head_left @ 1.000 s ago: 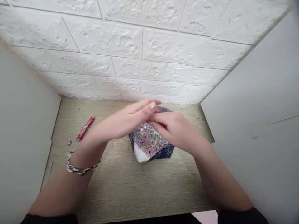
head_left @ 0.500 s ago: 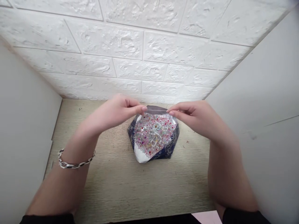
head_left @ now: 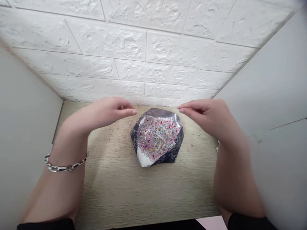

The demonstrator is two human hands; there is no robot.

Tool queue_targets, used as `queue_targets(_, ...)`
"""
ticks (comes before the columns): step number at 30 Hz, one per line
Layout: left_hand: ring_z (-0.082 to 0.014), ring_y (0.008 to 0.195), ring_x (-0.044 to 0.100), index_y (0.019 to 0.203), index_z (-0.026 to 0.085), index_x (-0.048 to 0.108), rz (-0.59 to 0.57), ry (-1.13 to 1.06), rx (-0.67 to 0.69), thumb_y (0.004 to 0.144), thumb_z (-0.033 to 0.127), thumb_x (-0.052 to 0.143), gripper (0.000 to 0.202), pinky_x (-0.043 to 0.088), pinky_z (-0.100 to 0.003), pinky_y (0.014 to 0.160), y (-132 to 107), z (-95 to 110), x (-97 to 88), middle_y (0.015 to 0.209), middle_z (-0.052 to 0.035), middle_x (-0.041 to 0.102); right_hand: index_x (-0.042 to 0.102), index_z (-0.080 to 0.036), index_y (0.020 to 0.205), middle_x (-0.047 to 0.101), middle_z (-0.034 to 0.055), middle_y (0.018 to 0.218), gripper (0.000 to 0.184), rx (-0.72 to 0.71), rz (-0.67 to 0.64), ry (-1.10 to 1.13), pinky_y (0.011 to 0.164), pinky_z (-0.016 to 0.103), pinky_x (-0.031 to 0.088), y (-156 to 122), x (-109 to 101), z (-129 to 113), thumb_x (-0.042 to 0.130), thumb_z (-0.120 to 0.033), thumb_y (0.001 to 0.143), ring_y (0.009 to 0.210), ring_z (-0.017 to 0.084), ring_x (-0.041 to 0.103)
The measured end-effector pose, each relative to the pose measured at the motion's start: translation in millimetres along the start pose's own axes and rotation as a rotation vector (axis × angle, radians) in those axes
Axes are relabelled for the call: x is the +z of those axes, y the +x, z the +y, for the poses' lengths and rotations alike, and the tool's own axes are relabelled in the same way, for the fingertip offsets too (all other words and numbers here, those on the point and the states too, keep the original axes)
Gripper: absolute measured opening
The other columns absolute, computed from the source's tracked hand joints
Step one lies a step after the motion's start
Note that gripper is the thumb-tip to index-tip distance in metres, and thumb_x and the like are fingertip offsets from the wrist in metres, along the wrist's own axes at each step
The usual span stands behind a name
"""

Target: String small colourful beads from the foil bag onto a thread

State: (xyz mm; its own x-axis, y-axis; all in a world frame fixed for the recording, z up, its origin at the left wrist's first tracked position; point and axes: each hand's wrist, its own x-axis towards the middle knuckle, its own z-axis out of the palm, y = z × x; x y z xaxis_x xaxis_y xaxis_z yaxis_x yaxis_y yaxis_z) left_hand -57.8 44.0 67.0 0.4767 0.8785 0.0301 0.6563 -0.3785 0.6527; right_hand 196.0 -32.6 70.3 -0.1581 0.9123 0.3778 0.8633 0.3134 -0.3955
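Observation:
A clear plastic bag (head_left: 157, 137) full of small pink, red and white beads lies in the middle of the wooden table (head_left: 124, 188), with dark blue edges and a white corner at its near end. My left hand (head_left: 103, 113) hovers just left of the bag's far end, fingers loosely curled and holding nothing. My right hand (head_left: 208, 116) hovers just right of the bag's far end, also holding nothing. Neither hand touches the bag. A silver chain bracelet (head_left: 63, 164) hangs on my left wrist.
A white brick-pattern wall (head_left: 148, 57) closes the back of the table. Plain white panels stand on the left (head_left: 21, 134) and right (head_left: 271, 111) sides, forming a narrow booth. A few tiny specks lie on the table right of the bag.
Both hands were pinching the bag's far top edge half a second ago. They have let go and moved apart, the left hand leftward and the right hand rightward. The bag stays in place.

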Motion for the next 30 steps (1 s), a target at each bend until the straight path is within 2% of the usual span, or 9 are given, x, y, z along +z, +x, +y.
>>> queue_targets(2,-0.0172,0.085,0.052,0.104,0.022,0.058,0.052,-0.133,0.088,0.076,0.05,0.041,0.043,0.039,-0.028,0.076,-0.1,15.6,15.6,0.09,-0.0028,0.06,0.066,-0.023,0.085,0.066,0.0,0.081,0.02,-0.124,-0.039,0.01,0.066,0.024,0.041,1.2,15.0,-9.4,0.047,-0.029,0.08,0.073,0.012,0.058)
queue_targets(4,-0.0162,0.09,0.052,0.12,0.022,0.045,0.04,-0.32,0.154,0.082,0.051,0.024,0.052,0.039,-0.03,0.08,-0.5,28.2,32.6,0.1,-0.0046,0.058,0.065,-0.022,0.086,0.065,0.0004,0.08,0.023,-0.232,-0.088,0.0,0.065,0.024,0.039,2.0,31.2,-18.3,0.044,-0.028,0.083,0.071,0.012,0.057)
queue_targets(7,-0.0172,0.088,0.053,0.124,0.02,0.041,-0.072,-0.438,0.184,0.082,0.053,0.019,0.057,0.041,-0.03,0.076,-0.7,35.8,53.6,0.098,-0.0067,0.059,0.063,-0.019,0.088,0.063,0.002,0.086,0.028,-0.311,-0.087,-0.033,0.066,0.023,0.037,2.2,50.3,-25.5,0.037,-0.028,0.086,0.074,0.011,0.056)
queue_targets(12,-0.0163,0.076,0.053,0.112,0.016,0.051,-0.068,-0.356,0.164,0.081,0.055,0.021,0.058,0.042,-0.029,0.067,2.0,31.6,67.9,0.081,-0.0063,0.06,0.061,-0.017,0.087,0.062,0.0032,0.078,0.029,-0.326,-0.069,-0.1,0.063,0.024,0.036,2.2,59.1,-23.0,0.033,-0.026,0.087,0.072,0.012,0.054)
queue_targets(16,-0.0136,0.069,0.052,0.089,0.016,0.059,-0.057,-0.25,0.18,0.081,0.053,0.022,0.053,0.04,-0.026,0.063,5.6,30.7,66.4,0.074,-0.0031,0.059,0.062,-0.016,0.08,0.061,0.0028,0.074,0.029,-0.274,-0.076,-0.081,0.06,0.023,0.034,3.8,52.8,-19.8,0.036,-0.029,0.086,0.066,0.011,0.052)
queue_targets(20,-0.0119,0.063,0.05,0.074,0.015,0.062,-0.105,-0.163,0.165,0.078,0.051,0.034,0.045,0.037,-0.023,0.057,10.3,27.3,56.9,0.065,-0.0011,0.058,0.064,-0.018,0.075,0.062,0.0011,0.067,0.027,-0.217,-0.077,-0.032,0.057,0.023,0.034,5.6,35.4,-12.9,0.041,-0.029,0.084,0.061,0.01,0.052)
queue_targets(26,-0.0111,0.062,0.051,0.071,0.017,0.064,-0.173,-0.143,0.125,0.074,0.047,0.043,0.037,0.038,-0.023,0.058,12.2,17.8,34.2,0.062,-0.0001,0.058,0.067,-0.024,0.08,0.066,-0.0002,0.077,0.02,-0.055,-0.001,0.029,0.059,0.023,0.039,3.0,8.8,-5.3,0.048,-0.03,0.079,0.065,0.011,0.056)
queue_targets(28,-0.0117,0.066,0.052,0.073,0.017,0.065,-0.201,-0.149,0.128,0.075,0.047,0.043,0.037,0.039,-0.024,0.061,11.0,17.8,30.5,0.066,-0.0005,0.059,0.067,-0.025,0.081,0.065,0.0,0.076,0.02,-0.056,0.002,-0.001,0.06,0.023,0.039,2.3,8.2,-7.5,0.048,-0.03,0.079,0.065,0.011,0.055)
queue_targets(30,-0.013,0.073,0.054,0.084,0.018,0.064,-0.167,-0.202,0.149,0.077,0.048,0.039,0.04,0.04,-0.025,0.067,9.4,19.8,31.8,0.075,-0.0021,0.061,0.066,-0.025,0.084,0.064,0.0003,0.074,0.021,-0.103,0.008,-0.035,0.061,0.023,0.039,2.0,13.0,-11.1,0.047,-0.03,0.08,0.065,0.011,0.054)
